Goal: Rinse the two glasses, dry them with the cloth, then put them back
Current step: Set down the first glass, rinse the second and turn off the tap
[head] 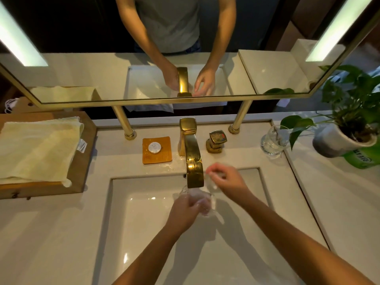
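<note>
A pale counter carries a rectangular sink at its middle. On a wooden tray at the counter's left edge lies a folded yellow cloth. Beneath the gold faucet, the left hand wraps around a glass over the basin; the right hand, fingers loosely curled, touches its rim. A second glass stands near the back right corner beside a potted plant. A soap dish holds a round white soap.

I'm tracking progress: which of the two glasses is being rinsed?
The glass held in the left hand under the gold faucet; the other glass stands untouched on the counter beside the potted plant.
</note>
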The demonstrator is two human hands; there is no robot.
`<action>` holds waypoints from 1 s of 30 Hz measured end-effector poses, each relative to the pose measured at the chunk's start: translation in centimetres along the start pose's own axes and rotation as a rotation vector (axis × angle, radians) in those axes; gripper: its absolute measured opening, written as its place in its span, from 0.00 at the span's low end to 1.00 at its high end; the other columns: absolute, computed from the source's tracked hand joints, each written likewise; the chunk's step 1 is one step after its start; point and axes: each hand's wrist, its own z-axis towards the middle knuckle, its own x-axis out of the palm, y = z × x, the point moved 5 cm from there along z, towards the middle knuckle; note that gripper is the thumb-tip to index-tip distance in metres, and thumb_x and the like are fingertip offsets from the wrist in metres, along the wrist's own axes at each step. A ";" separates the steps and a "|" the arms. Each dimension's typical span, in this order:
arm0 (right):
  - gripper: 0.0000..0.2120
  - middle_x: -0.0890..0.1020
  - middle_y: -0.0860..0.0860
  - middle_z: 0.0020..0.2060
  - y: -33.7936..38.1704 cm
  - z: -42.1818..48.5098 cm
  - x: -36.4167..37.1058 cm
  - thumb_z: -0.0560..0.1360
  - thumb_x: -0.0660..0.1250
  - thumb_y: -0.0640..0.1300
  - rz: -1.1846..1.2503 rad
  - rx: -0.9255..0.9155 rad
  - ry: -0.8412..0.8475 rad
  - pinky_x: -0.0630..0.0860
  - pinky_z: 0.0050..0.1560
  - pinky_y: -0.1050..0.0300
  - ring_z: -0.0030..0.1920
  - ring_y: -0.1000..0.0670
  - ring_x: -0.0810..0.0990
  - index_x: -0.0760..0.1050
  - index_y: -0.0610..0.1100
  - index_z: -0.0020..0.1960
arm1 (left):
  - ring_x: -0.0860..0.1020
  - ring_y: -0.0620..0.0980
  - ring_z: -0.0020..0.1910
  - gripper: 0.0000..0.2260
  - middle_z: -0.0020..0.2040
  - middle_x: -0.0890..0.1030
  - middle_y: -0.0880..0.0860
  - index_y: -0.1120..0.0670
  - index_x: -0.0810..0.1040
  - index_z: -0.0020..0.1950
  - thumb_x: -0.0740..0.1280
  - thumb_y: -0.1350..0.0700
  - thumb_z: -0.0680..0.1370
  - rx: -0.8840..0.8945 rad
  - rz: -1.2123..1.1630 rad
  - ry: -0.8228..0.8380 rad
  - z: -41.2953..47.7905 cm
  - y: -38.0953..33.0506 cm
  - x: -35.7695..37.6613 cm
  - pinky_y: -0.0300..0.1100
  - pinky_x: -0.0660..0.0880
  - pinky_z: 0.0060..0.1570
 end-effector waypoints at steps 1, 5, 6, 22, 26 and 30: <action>0.07 0.79 0.53 0.52 0.7 0.8 -1.1 0.78 0.63 0.42 -0.113 -0.067 -0.061 0.74 0.53 0.59 0.53 0.56 0.76 0.78 0.50 0.53 | 0.81 0.38 0.38 0.08 0.40 0.83 0.47 0.59 0.83 0.46 0.64 0.61 0.78 -0.072 -0.126 -0.007 -0.2 0.4 0.1 0.32 0.77 0.42; 0.18 0.69 0.49 0.70 3.7 5.2 -4.0 0.76 0.67 0.43 -0.526 -0.232 -0.114 0.68 0.68 0.45 0.72 0.46 0.64 0.73 0.51 0.65 | 0.83 0.46 0.39 0.09 0.41 0.85 0.54 0.62 0.81 0.51 0.65 0.60 0.76 -0.307 -0.510 -0.012 -0.8 1.2 0.4 0.32 0.75 0.34; 0.22 0.65 0.48 0.74 4.2 6.1 -4.0 0.76 0.68 0.43 -0.597 -0.199 -0.056 0.65 0.70 0.43 0.75 0.44 0.60 0.71 0.52 0.68 | 0.83 0.48 0.41 0.09 0.43 0.85 0.55 0.61 0.80 0.53 0.65 0.59 0.76 -0.346 -0.601 -0.010 -0.8 1.4 0.5 0.35 0.76 0.35; 0.22 0.78 0.46 0.62 5.5 9.5 -4.4 0.77 0.67 0.46 -1.022 -0.159 -0.041 0.74 0.59 0.48 0.63 0.43 0.71 0.70 0.54 0.71 | 0.74 0.45 0.30 0.14 0.29 0.79 0.50 0.56 0.80 0.35 0.65 0.49 0.76 -0.676 -1.178 -0.028 -0.8 4.8 2.0 0.39 0.67 0.37; 0.23 0.67 0.43 0.71 4.4 8.1 -3.7 0.78 0.65 0.49 -0.967 -0.119 -0.012 0.69 0.65 0.43 0.71 0.39 0.61 0.67 0.54 0.72 | 0.82 0.47 0.27 0.14 0.30 0.84 0.53 0.59 0.84 0.36 0.66 0.51 0.75 -0.688 -1.345 0.028 -1.3 4.7 2.6 0.40 0.78 0.34; 0.27 0.44 0.44 0.79 2.6 4.5 -2.6 0.75 0.68 0.52 -0.934 -0.099 0.258 0.61 0.72 0.37 0.77 0.36 0.48 0.67 0.52 0.72 | 0.84 0.50 0.29 0.10 0.32 0.85 0.56 0.60 0.83 0.40 0.69 0.53 0.70 -0.663 -1.421 0.092 -2.3 4.5 2.8 0.43 0.80 0.35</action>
